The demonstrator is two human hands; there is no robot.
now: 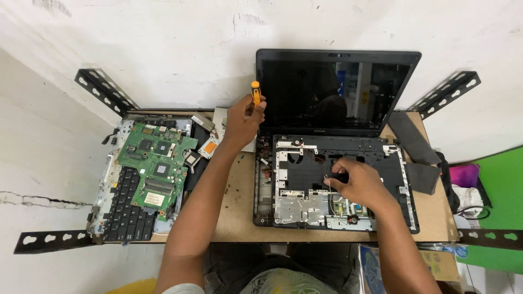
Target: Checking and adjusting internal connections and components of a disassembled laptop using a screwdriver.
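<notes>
The laptop base [335,185] lies stripped, its motherboard [155,166] and keyboard [128,212] set aside. The left hand [242,120] grips a screwdriver [255,92]; the right hand [357,182] seemingly pinches a wire [330,196] inside.

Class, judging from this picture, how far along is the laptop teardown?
Done: keyboard and green board lie out at left. In hand: left hand holds a screwdriver; right hand works inside the open base. Left: screen still attached.

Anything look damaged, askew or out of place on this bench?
The laptop lies stripped, its keyboard gone and its metal frame and loose wires bared under the right hand. A green circuit board sits askew on a detached keyboard. The left hand holds an orange-handled screwdriver.
</notes>
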